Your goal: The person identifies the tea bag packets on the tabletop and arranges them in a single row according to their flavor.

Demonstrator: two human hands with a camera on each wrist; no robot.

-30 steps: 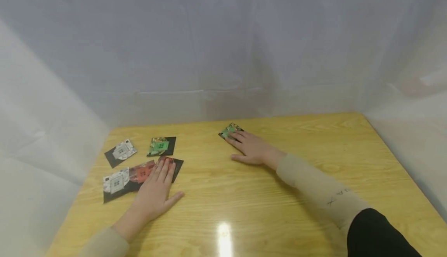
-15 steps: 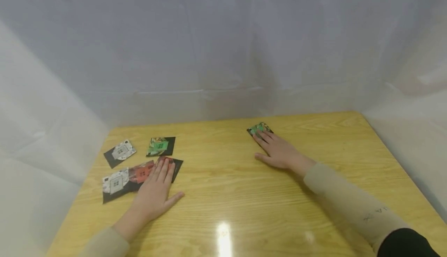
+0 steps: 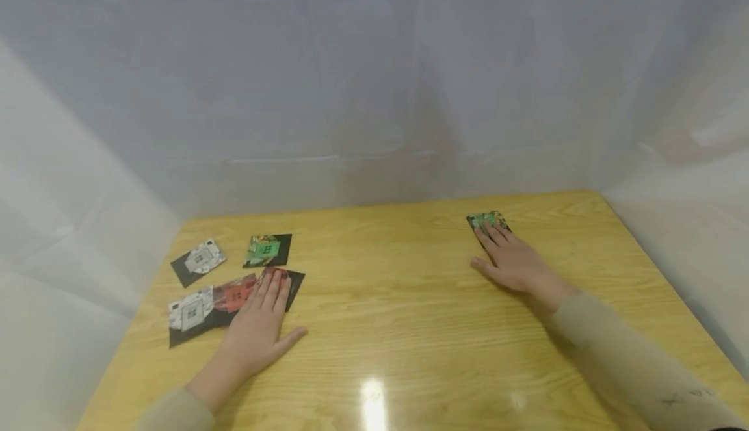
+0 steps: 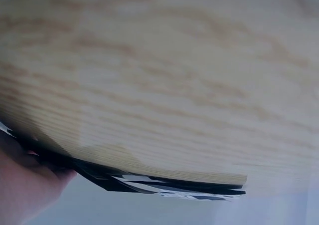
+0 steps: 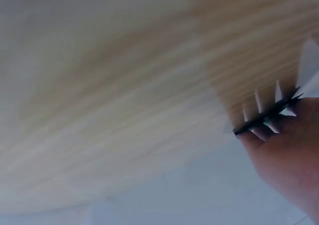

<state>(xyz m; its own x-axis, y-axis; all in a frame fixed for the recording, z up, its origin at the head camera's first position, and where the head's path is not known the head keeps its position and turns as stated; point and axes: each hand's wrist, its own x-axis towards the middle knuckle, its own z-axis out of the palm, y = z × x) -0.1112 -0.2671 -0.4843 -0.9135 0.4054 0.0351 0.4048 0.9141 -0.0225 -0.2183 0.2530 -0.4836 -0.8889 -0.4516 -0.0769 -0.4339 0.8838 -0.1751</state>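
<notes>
My left hand (image 3: pixel 254 333) lies with straight fingers over a flat red-and-black card-like packet (image 3: pixel 297 283), covering much of it. This packet adjoins another red one (image 3: pixel 236 296), which in turn adjoins a white-and-black one (image 3: pixel 192 313). Far to the right, my right hand (image 3: pixel 515 262) rests its extended fingers on a green-printed packet (image 3: pixel 484 219), partly hidden beneath them. In the left wrist view, dark packets (image 4: pixel 149 184) show edge-on beside the hand. A thin dark packet edge (image 5: pixel 264 116) lies by the fingers in the right wrist view.
Behind the left hand lie a green-and-black packet (image 3: pixel 266 250) and, further left, a tilted white-and-black packet (image 3: pixel 199 262). All rest on a wooden table (image 3: pixel 380 288). Pale sheeting (image 3: pixel 374 93) rises behind the table and along both sides.
My right hand has slid rightward across the table's far side, carrying the green packet under its fingers. My left hand has stayed on the red packet.
</notes>
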